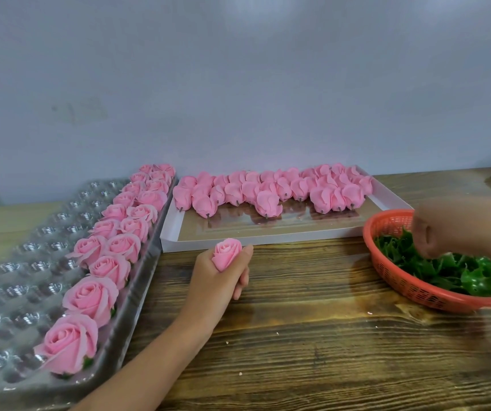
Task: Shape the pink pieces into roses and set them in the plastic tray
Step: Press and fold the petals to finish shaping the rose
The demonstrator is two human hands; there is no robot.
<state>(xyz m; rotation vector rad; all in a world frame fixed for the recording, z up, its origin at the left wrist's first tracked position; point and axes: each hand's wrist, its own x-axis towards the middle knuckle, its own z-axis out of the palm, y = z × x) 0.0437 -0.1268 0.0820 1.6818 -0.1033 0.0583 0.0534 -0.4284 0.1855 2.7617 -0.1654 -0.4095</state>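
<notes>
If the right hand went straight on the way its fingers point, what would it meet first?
The green leaves in the red basket, just below the downturned fingers of the right hand. Blur hides whether they already touch.

My left hand (220, 277) and forearm (149, 357) are bare to the frame's edge; my blurred right hand (437, 232) looks bare too.

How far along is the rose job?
Done: two rows of finished pink roses fill the right side of the clear plastic tray. In hand: the left hand grips a shaped pink rosebud; the blurred right hand reaches into the orange plastic basket of green leaf pieces. Left: many unshaped pink pieces in the white box; most tray pockets empty.
</notes>
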